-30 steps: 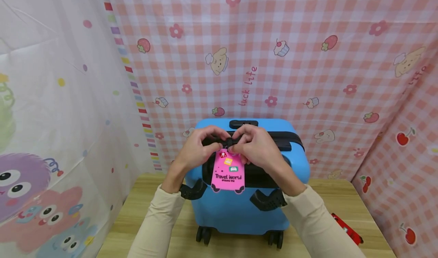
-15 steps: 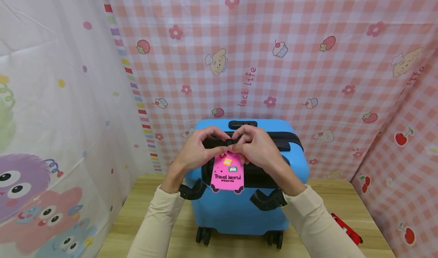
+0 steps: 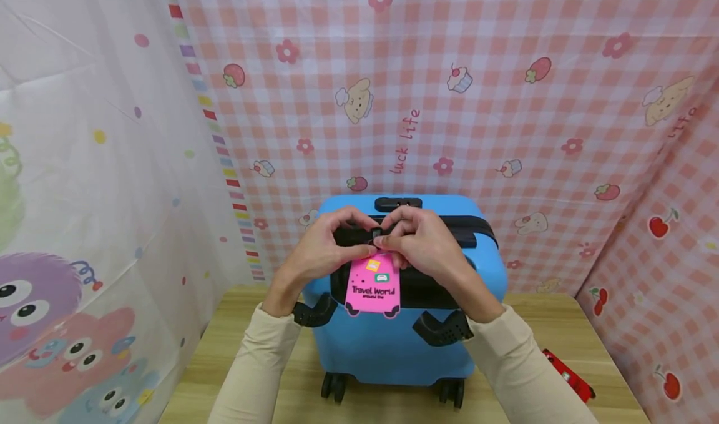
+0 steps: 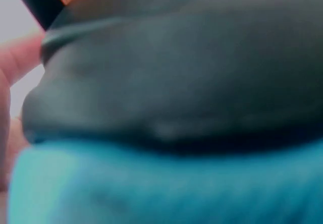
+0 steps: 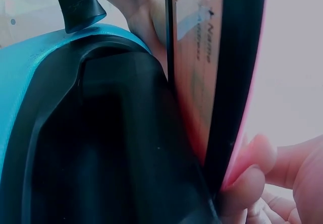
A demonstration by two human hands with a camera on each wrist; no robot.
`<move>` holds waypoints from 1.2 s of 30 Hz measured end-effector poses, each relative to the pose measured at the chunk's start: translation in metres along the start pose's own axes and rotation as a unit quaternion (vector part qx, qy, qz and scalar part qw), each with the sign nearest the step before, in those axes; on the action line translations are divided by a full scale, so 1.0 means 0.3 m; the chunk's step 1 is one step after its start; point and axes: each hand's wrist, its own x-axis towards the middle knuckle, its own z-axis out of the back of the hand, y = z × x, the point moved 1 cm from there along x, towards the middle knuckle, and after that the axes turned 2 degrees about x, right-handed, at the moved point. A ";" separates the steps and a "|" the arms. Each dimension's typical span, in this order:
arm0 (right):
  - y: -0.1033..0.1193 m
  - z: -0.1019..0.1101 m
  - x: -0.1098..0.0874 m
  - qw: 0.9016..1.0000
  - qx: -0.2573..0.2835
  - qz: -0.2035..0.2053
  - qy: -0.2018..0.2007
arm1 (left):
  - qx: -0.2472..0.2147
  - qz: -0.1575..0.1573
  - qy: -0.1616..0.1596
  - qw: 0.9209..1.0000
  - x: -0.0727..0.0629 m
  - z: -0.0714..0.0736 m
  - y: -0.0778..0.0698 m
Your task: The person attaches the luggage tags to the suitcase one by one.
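A pink luggage tag (image 3: 373,293) printed "Travel World" hangs in front of the black side handle (image 3: 429,294) of a light-blue suitcase (image 3: 393,349). Its short black strap (image 3: 376,233) stands up between both hands' fingertips. My left hand (image 3: 314,249) has its thumb across the tag's top and its index fingertip at the strap. From the other side, thumb and index finger of my right hand (image 3: 429,243) pinch the strap. The right wrist view shows the tag (image 5: 242,82) edge-on, its name card facing the suitcase. Mostly black handle and blue shell fill the blurred left wrist view.
The suitcase stands on black wheels (image 3: 334,386) on a wooden tabletop (image 3: 224,349). A red flat item (image 3: 568,374) lies at the right. A pink checked curtain (image 3: 421,99) hangs close behind, with printed cloth on both sides. A combination lock (image 3: 397,204) sits on the suitcase.
My left thumb has slid right, over the top of the luggage tag toward the right thumb. The strap now shows upright between the fingertips. The suitcase stays in place.
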 end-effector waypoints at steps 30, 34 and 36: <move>-0.013 0.005 -0.005 0.999 0.024 0.041 0.006 | 0.009 -0.010 -0.016 1.000 0.000 -0.004 0.007; -0.021 0.012 -0.008 0.998 0.022 0.050 0.026 | 0.004 -0.012 -0.018 1.000 -0.001 -0.004 0.007; -0.025 0.016 -0.008 0.998 0.021 0.057 0.036 | -0.002 -0.012 -0.018 1.000 -0.002 -0.003 0.007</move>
